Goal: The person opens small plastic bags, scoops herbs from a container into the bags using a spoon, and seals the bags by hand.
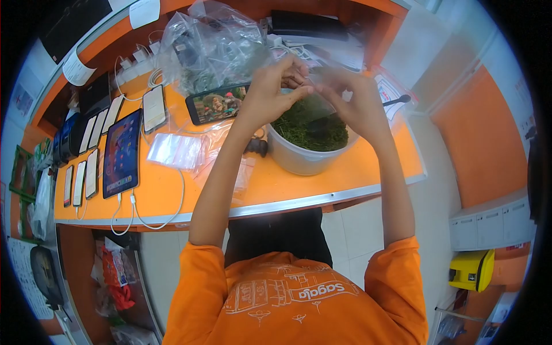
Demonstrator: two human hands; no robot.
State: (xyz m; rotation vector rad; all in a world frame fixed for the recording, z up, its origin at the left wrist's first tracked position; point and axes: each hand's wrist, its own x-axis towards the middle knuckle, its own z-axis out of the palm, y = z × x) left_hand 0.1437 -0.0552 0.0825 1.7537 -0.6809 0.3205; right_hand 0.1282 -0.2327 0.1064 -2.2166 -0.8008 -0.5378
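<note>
My left hand [279,86] and my right hand [353,98] meet above a white translucent tub [302,164]. The fingers of both are pinched together at the top edge of a small clear plastic bag [316,108], which hangs between them; its outline is faint. Finely shredded green plant material [296,127] fills much of the tub. What looks like a black spoon [397,100] leans there, its handle passing behind my right wrist. Left of the tub lie a dark lumpy object [257,146] and a stack of clear small bags [175,150].
On the orange table [276,192], a phone [215,105] playing video stands beyond my left forearm. A tablet [122,152] and several phones with charging cables fill the left side. A large clear plastic bag [210,43] sits at the back. A yellow bag [471,270] is at lower right.
</note>
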